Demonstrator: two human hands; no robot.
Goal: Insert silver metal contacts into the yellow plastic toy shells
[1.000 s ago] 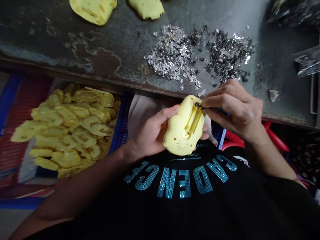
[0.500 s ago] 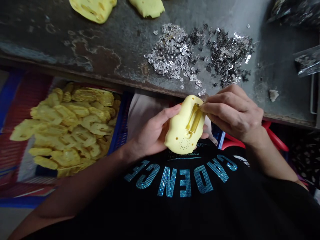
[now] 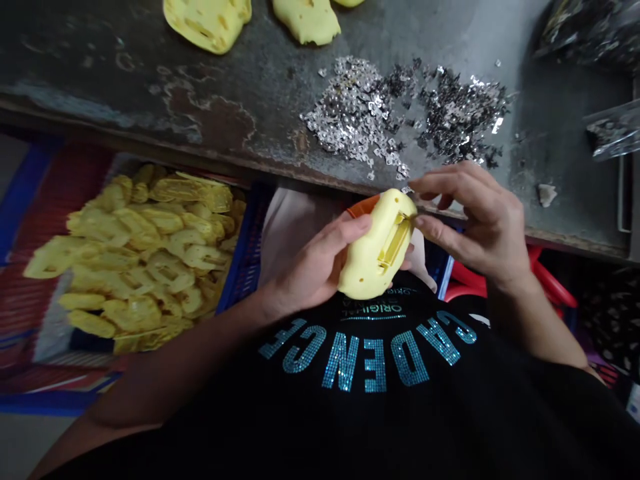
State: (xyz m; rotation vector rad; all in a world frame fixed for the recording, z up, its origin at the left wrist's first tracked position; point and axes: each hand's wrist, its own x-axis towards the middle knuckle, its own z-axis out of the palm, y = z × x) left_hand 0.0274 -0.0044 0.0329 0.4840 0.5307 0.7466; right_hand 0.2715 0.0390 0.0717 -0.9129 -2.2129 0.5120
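Recording left to right: a blue-rimmed crate [image 3: 245, 240] at lower left holds loose yellow casings [image 3: 145, 260]. The left hand [image 3: 310, 267] grips one casing [image 3: 373, 250] at lower centre, fingers clenched behind it, slotted face up. The right hand [image 3: 475, 220] sits just beside it, fingers [image 3: 450, 187] parted, tips at the casing's edge, nothing seen pinched. The worktop [image 3: 100, 133] above carries further casings [image 3: 207, 23] at top centre-left and metal clips [image 3: 360, 100] at upper centre-right.

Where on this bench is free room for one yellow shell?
Bare rusty metal bench top lies left of the silver metal clips, below the yellow plastic shells; another lies right of the clips. The clips and blue crate are crowded.
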